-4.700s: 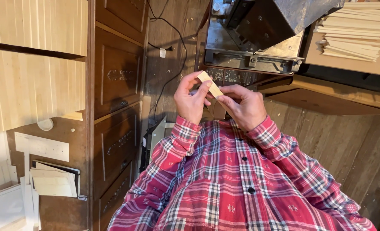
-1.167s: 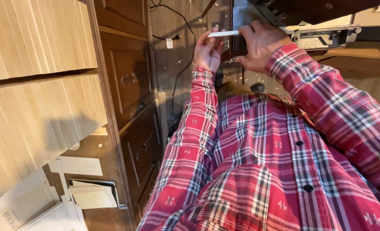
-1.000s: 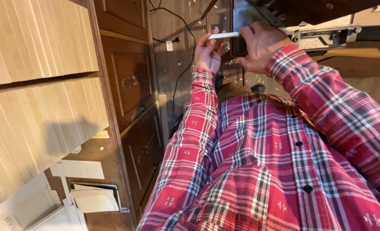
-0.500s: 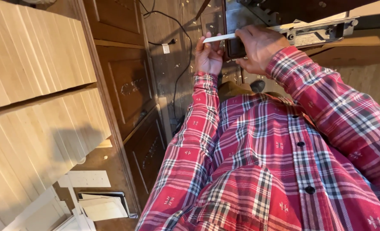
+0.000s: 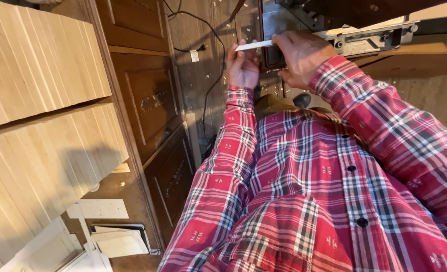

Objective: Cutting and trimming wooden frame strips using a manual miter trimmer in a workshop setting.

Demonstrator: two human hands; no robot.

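Holding a thin pale wooden strip [image 5: 254, 46] between both my hands, out in front of my red plaid shirt [image 5: 314, 176].

My left hand [image 5: 243, 65] pinched the strip's near end, fingers curled around it, while my right hand [image 5: 301, 55] gripped the other end against a dark metal machine [image 5: 364, 35]. Left of my left hand hung a black cable [image 5: 214, 75] over dark wooden drawers [image 5: 153, 100], with stacked pale boards [image 5: 42, 116] farther left.

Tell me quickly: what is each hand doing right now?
Left hand: closed on one end of the thin wooden strip.
Right hand: closed on its other end.
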